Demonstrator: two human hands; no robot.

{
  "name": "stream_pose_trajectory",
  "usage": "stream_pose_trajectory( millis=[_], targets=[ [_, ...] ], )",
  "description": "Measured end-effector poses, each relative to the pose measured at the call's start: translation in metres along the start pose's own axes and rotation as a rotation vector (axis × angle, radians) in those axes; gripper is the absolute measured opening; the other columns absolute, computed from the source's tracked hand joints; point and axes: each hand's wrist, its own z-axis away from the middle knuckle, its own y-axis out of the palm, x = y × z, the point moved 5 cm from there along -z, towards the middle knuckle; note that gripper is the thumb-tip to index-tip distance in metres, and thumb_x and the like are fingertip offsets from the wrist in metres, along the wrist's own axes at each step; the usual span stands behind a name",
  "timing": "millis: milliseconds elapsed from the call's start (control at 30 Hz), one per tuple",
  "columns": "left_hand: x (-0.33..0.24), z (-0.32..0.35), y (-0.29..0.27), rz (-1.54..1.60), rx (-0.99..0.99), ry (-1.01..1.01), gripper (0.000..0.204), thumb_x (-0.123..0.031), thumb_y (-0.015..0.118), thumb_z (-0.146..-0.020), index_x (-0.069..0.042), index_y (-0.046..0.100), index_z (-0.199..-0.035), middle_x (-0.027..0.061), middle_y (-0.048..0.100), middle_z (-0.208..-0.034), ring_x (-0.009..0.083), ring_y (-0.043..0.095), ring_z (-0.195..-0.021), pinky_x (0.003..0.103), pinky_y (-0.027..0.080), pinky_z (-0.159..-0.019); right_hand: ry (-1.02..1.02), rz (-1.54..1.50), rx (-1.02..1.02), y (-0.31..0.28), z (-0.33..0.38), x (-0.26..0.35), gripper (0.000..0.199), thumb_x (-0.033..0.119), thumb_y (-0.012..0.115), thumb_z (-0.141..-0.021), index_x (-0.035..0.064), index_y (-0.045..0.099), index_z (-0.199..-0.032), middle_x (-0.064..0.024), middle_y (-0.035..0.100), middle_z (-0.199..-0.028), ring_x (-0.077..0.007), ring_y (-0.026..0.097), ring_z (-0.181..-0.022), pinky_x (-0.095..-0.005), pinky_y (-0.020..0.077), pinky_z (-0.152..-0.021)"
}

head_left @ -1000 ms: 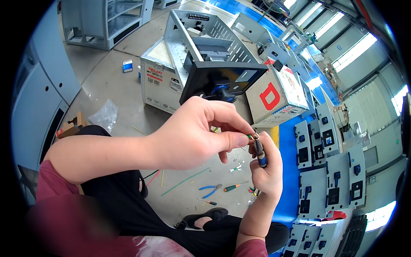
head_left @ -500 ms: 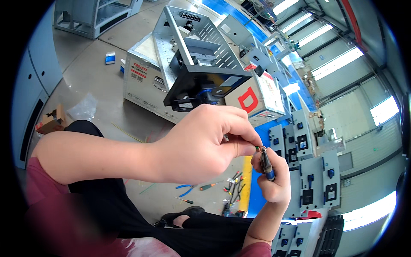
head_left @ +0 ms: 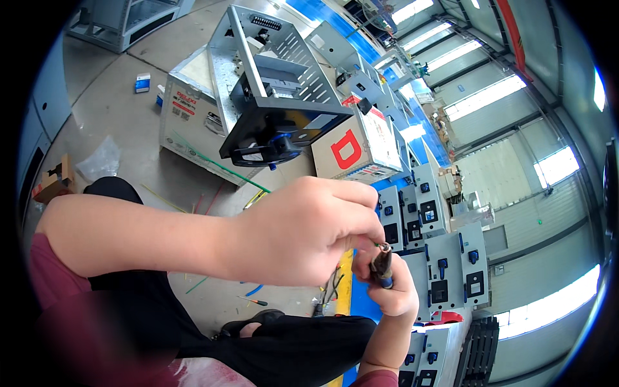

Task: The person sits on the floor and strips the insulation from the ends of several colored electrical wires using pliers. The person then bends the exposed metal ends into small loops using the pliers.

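My left hand (head_left: 309,229) is closed with its fingertips pinching a thin green wire (head_left: 222,168), whose long tail runs up to the left behind the hand. Bare copper seems to show at the wire's tip, right at the jaws of a pair of pliers (head_left: 383,269). Around the pliers' dark, blue-ended handles my right hand (head_left: 398,293) is closed. The two hands meet at the pliers' jaws. Whether the jaws grip the copper is too small to tell.
Ahead, an open metal drawer unit (head_left: 284,74) with a black front panel and rotary handle (head_left: 280,147) rests on a large carton (head_left: 193,122). A clear plastic bag (head_left: 102,158) and small cardboard box (head_left: 55,180) lie at left. A screwdriver (head_left: 255,301) lies on the floor.
Both hands have moved slightly down and left in the picture. The green wire's long tail has come into view above my left forearm. The background has shifted left.
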Motion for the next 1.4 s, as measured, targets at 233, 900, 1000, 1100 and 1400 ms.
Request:
stream_pose_trajectory(
  millis=[233, 900, 1000, 1100, 1400],
  targets=[
    [0.013, 0.010, -0.008, -0.001, 0.035, -0.187, 0.017, 0.008, 0.078, -0.086, 0.001, 0.078, -0.102, 0.0080, 0.067, -0.086, 0.0187, 0.067, -0.071, 0.029, 0.053, -0.063, 0.029, 0.127, -0.143, -0.007, 0.003, -0.046, 0.058, -0.016, 0.052, -0.068, 0.0013, 0.053, -0.124, -0.0112, 0.047, -0.111, -0.0262, 0.050, -0.103, -0.0311, 0.0422, -0.098],
    [0.067, 0.012, 0.012, 0.455, -0.056, -0.957, 0.018, -0.010, 0.079, -0.097, 0.005, 0.074, -0.106, 0.0114, 0.076, -0.094, 0.0187, 0.075, -0.083, 0.031, 0.060, -0.076, 0.022, 0.474, -0.430, -0.011, -0.007, -0.043, 0.056, -0.011, 0.059, -0.073, -0.0004, 0.054, -0.128, -0.0207, 0.049, -0.115, -0.0433, 0.053, -0.111, -0.0449, 0.0473, -0.097],
    [0.067, 0.012, 0.013, 0.454, -0.049, -0.960, 0.018, -0.010, 0.080, -0.097, 0.004, 0.074, -0.107, 0.0105, 0.076, -0.093, 0.0186, 0.075, -0.082, 0.031, 0.060, -0.076, 0.012, 0.486, -0.430, -0.010, -0.007, -0.042, 0.055, -0.011, 0.061, -0.073, -0.0001, 0.054, -0.127, -0.0206, 0.050, -0.116, -0.0432, 0.053, -0.112, -0.0455, 0.0473, -0.097],
    [0.069, 0.012, 0.015, 0.443, -0.044, -0.958, 0.018, -0.009, 0.080, -0.096, 0.004, 0.074, -0.107, 0.0098, 0.076, -0.092, 0.0185, 0.075, -0.081, 0.031, 0.059, -0.075, -0.017, 0.548, -0.454, -0.008, -0.006, -0.038, 0.055, -0.011, 0.063, -0.073, 0.0003, 0.055, -0.126, -0.0203, 0.050, -0.116, -0.0428, 0.053, -0.112, -0.0457, 0.0474, -0.096],
    [0.066, 0.011, 0.015, 0.409, -0.029, -0.954, 0.019, -0.003, 0.084, -0.091, 0.003, 0.073, -0.105, 0.0108, 0.076, -0.088, 0.0189, 0.076, -0.079, 0.031, 0.059, -0.074, -0.060, 0.662, -0.560, -0.004, 0.000, -0.027, 0.054, -0.011, 0.065, -0.068, 0.0009, 0.058, -0.121, -0.0187, 0.053, -0.110, -0.0413, 0.054, -0.106, -0.0467, 0.0478, -0.089]
  ],
)
